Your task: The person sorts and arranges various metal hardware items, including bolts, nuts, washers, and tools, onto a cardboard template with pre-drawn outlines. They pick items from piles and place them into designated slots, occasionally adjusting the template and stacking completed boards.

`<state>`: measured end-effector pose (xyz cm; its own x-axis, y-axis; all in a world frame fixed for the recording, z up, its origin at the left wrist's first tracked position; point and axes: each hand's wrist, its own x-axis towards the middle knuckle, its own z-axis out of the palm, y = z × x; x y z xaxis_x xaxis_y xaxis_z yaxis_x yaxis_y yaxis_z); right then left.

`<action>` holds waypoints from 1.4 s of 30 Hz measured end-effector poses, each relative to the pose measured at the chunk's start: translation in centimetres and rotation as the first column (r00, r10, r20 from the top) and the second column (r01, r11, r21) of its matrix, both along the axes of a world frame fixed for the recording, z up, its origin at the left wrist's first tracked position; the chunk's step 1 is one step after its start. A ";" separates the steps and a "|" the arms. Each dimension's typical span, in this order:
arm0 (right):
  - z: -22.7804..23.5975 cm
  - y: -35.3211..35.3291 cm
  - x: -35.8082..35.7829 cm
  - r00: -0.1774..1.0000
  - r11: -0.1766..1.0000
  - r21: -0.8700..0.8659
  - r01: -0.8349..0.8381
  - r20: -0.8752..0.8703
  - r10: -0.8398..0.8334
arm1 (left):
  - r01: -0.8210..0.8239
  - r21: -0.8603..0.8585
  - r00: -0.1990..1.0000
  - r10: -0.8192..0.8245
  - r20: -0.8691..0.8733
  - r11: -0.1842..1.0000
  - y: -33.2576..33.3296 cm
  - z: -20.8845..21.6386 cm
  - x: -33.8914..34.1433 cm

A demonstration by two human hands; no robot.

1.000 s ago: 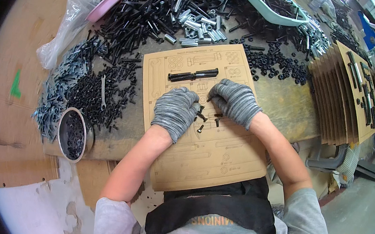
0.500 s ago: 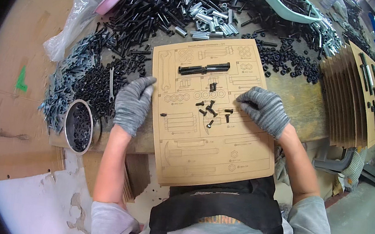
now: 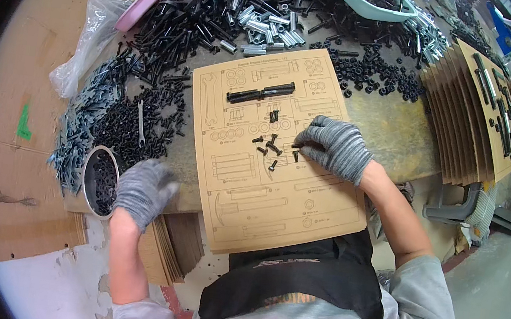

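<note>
A brown cardboard sheet (image 3: 249,212) printed with outline drawings of hardware lies across the table edge in front of me. Two long black bolts (image 3: 260,92) rest end to end on its upper part, and several short black screws (image 3: 271,145) are scattered near its middle. My right hand (image 3: 336,146), in a grey knit glove, bends over the sheet with fingertips closed at a short black screw (image 3: 297,145). Left of the sheet, my gloved left hand (image 3: 146,190) is beside a metal bowl (image 3: 85,173) of small black parts. Motion smears its fingers.
A heap of small black screws (image 3: 163,108), an open-end wrench (image 3: 140,122) and grey flat pieces (image 3: 72,138) lie left. Silver sleeves (image 3: 276,33), black bolts and black nuts (image 3: 379,73) spread behind. Cardboard sheets (image 3: 455,119) stand at the right, the front one carrying hardware.
My left hand has left the sheet's edge and moved down left toward the bowl. My right hand has shifted onto the screws. A small black piece at the sheet's left no longer shows.
</note>
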<state>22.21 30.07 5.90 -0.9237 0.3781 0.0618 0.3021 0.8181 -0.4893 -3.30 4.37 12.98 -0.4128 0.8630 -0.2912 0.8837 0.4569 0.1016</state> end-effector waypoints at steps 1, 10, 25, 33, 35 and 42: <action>-0.2 0.0 -0.1 1.000 1.000 0.010 -0.005 -0.008 0.005 | -0.007 0.140 0.997 -0.005 0.082 0.990 1.4 -0.2 0.8; -0.4 0.1 -0.4 0.991 0.987 -0.148 0.068 -0.101 -0.084 | 0.024 0.236 0.951 -0.095 0.295 0.972 12.7 -5.5 4.7; 0.7 2.9 -9.3 0.978 0.966 0.155 -0.208 0.017 0.208 | 0.040 0.576 0.951 -0.208 0.228 0.816 12.9 -8.7 3.8; 0.2 3.4 -8.1 0.995 0.996 0.059 -0.074 0.066 0.070 | -0.064 0.438 0.981 -0.025 0.194 0.897 13.3 -7.8 4.3; -0.5 3.6 -7.6 0.998 0.998 -0.028 -0.063 0.026 0.064 | -0.052 0.424 0.979 -0.037 0.199 0.904 14.1 -7.8 4.4; -2.1 3.7 -7.6 0.991 0.997 0.048 0.054 -0.127 -0.047 | -0.045 0.427 0.979 -0.046 0.200 0.903 16.2 -8.0 4.5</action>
<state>14.60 33.80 3.81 -0.8873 0.4173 0.1963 0.2826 0.8284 -0.4836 1.22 20.54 4.97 -0.3841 0.9228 0.0292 0.8241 0.3284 0.4616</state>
